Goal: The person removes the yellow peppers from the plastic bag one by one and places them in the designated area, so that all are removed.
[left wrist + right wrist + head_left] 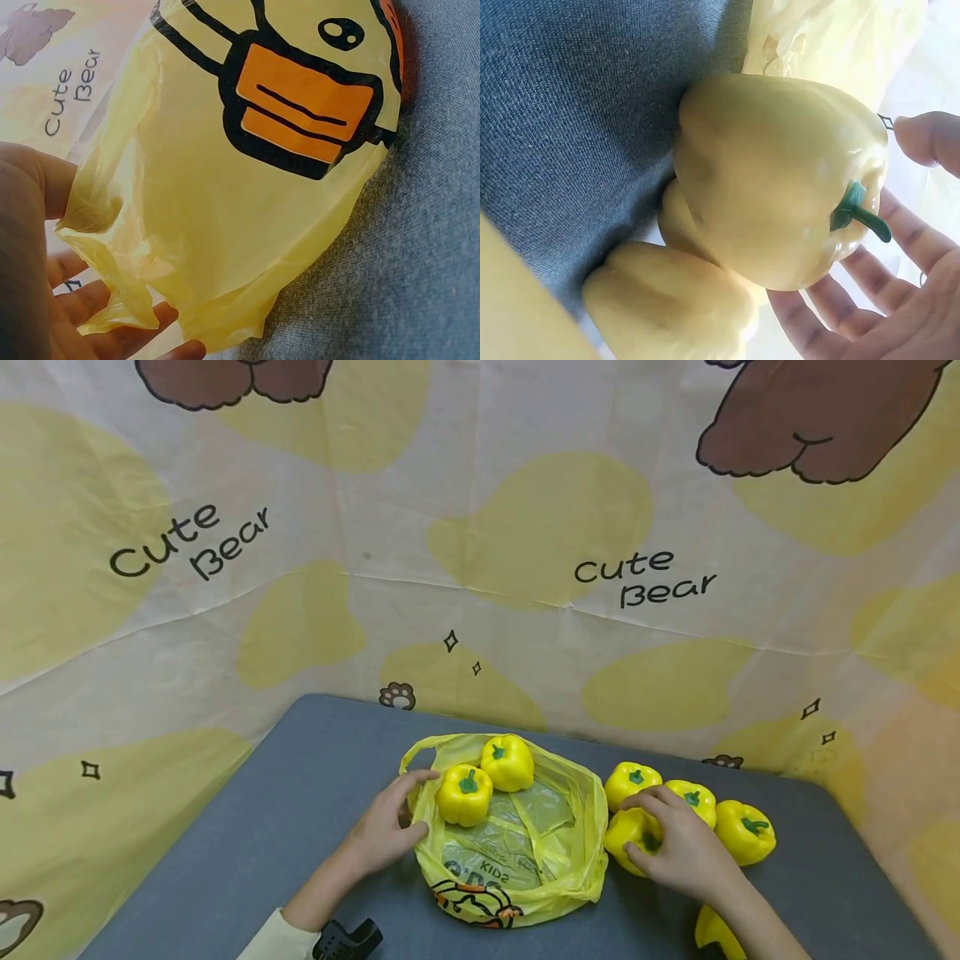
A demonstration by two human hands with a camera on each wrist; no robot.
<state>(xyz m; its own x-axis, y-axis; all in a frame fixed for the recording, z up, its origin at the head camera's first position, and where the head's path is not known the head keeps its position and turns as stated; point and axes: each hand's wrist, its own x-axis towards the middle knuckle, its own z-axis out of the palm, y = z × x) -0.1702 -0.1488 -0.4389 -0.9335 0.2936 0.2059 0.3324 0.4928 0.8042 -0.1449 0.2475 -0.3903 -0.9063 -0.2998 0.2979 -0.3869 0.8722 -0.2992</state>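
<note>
A yellow plastic bag (pixel 588 860) with a duck print (pixel 300 105) stands wide on the table. Two yellow bell peppers (pixel 465 796) with green stems lie inside it, towards its far left. My left hand (pixel 382 827) is at the bag's left rim, thumb and fingers spread apart and touching the plastic. To the right of the bag, my right hand (pixel 686 847) reaches around a yellow bell pepper (pixel 780 180). The fingers stretch along the pepper's stem end, with the thumb spread apart from them. That pepper appears to sit on the table.
More bell peppers (pixel 746 833) stand close behind and beside the right hand. Another pepper (pixel 716 931) lies nearer me, partly hidden by the right forearm. A printed cloth (pixel 517 527) hangs behind the grey table (pixel 300 777).
</note>
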